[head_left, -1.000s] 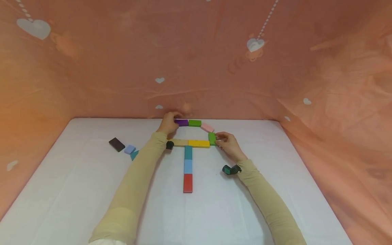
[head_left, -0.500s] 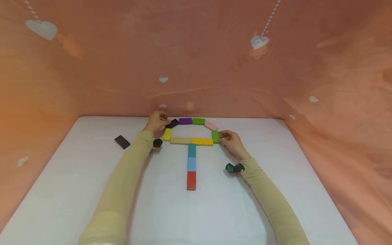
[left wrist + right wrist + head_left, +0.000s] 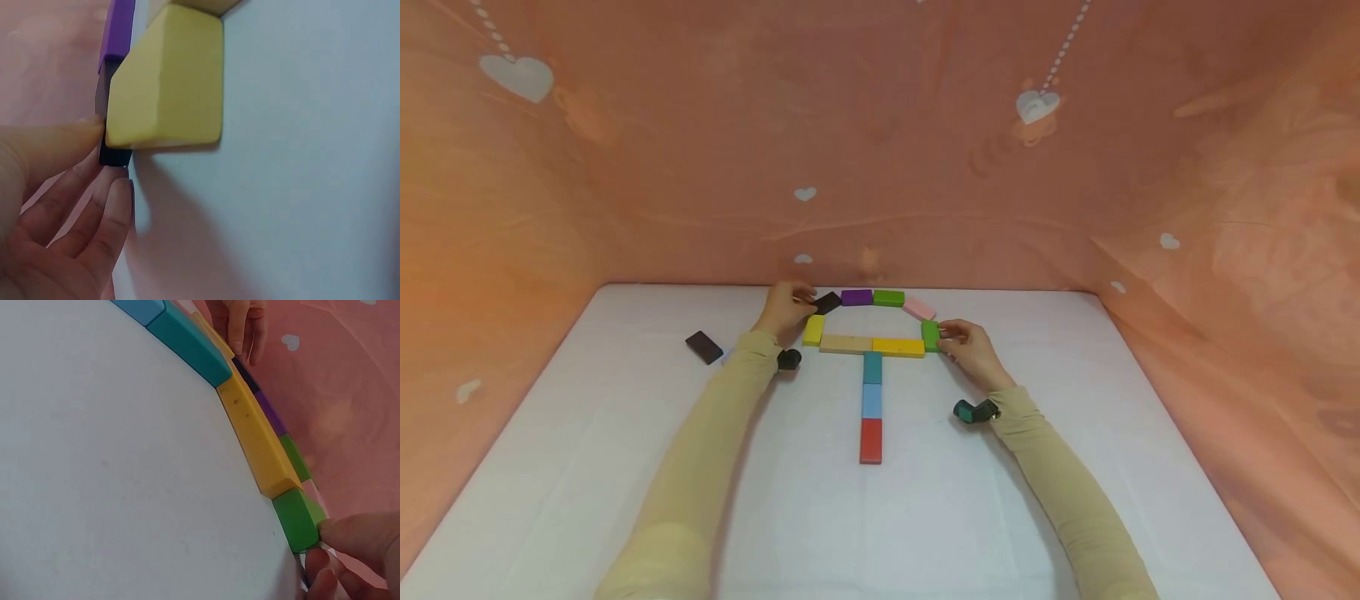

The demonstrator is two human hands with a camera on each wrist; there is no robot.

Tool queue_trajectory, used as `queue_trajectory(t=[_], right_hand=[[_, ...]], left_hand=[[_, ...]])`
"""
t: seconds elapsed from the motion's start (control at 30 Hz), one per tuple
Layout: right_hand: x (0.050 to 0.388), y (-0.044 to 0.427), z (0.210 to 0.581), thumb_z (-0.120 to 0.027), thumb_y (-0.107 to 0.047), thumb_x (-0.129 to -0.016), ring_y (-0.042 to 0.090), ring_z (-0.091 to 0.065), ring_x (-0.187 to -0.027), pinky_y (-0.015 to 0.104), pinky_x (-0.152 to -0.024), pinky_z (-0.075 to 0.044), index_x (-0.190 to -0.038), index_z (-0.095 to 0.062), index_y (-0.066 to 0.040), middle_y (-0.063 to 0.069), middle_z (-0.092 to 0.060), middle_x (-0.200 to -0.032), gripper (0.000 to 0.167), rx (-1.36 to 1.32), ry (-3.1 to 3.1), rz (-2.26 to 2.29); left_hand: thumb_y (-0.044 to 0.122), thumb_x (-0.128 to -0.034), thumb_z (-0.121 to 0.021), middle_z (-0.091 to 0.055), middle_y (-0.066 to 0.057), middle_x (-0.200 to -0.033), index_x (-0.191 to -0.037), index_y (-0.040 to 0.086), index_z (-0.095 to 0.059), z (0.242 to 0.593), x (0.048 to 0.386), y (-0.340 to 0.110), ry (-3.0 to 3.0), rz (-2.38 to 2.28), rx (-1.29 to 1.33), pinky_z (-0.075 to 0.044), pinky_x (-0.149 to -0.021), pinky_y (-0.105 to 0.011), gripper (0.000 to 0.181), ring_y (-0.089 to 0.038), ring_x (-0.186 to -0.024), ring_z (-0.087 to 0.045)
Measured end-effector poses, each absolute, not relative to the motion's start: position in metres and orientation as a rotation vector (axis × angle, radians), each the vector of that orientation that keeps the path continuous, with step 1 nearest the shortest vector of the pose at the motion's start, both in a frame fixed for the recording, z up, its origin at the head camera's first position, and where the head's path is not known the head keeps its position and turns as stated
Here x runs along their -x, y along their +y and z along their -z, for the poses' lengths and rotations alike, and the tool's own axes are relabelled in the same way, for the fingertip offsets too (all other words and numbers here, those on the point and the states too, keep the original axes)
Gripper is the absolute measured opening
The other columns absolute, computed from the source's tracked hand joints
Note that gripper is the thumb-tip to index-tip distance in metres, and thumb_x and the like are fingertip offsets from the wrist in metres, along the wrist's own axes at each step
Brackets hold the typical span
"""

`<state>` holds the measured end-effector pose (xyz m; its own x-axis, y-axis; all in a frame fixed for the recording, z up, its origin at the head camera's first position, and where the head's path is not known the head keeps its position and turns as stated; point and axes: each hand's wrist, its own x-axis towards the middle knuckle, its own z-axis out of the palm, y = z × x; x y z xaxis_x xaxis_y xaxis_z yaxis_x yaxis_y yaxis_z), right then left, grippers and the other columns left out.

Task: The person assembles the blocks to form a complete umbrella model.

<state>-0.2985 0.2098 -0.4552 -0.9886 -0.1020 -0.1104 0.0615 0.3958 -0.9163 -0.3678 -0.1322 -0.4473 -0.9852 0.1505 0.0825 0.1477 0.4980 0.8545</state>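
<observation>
My left hand (image 3: 784, 308) is at the outer end of a black block (image 3: 828, 303), pinching it between thumb and fingers. In the left wrist view the thumb lies against the black block (image 3: 114, 155), partly behind a yellow block (image 3: 165, 81). On the other side, my right hand (image 3: 967, 347) pinches the outer edge of a green block (image 3: 930, 336). A purple block (image 3: 857, 297), a second green block (image 3: 889, 298) and a pink block (image 3: 919, 308) continue the arch. Beneath it lie a beige block (image 3: 846, 344) and an orange-yellow block (image 3: 898, 347), end to end.
Teal (image 3: 872, 367), light blue (image 3: 872, 401) and red (image 3: 871, 441) blocks form a column toward me. A loose dark block (image 3: 704, 347) lies left, beside a lavender piece (image 3: 727, 357) mostly hidden by my left sleeve. An orange cloth backdrop (image 3: 880, 208) borders the white table (image 3: 985, 517).
My left hand has drawn back leftward from beside the purple block, uncovering the black and yellow blocks. My right hand stays at the green block. The whole head view has shifted slightly.
</observation>
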Motion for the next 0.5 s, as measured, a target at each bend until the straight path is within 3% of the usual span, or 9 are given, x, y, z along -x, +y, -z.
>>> queue_trajectory(t=[0.5], right_hand=[[0.299,0.2117,0.454,-0.06,-0.004,-0.092,0.02,-0.053,-0.083,0.023,-0.065,-0.048,-0.126,-0.056,0.001,0.019,-0.058,-0.116,0.035,0.036,2.49,1.644]], left_hand=[[-0.006,-0.0845,-0.067,-0.061,-0.024,-0.103,-0.109,-0.01,-0.063,0.4512,0.365,-0.127,2.735,-1.542,-0.213,-0.051,-0.087,-0.042,0.025,-0.037,-0.096,-0.059]])
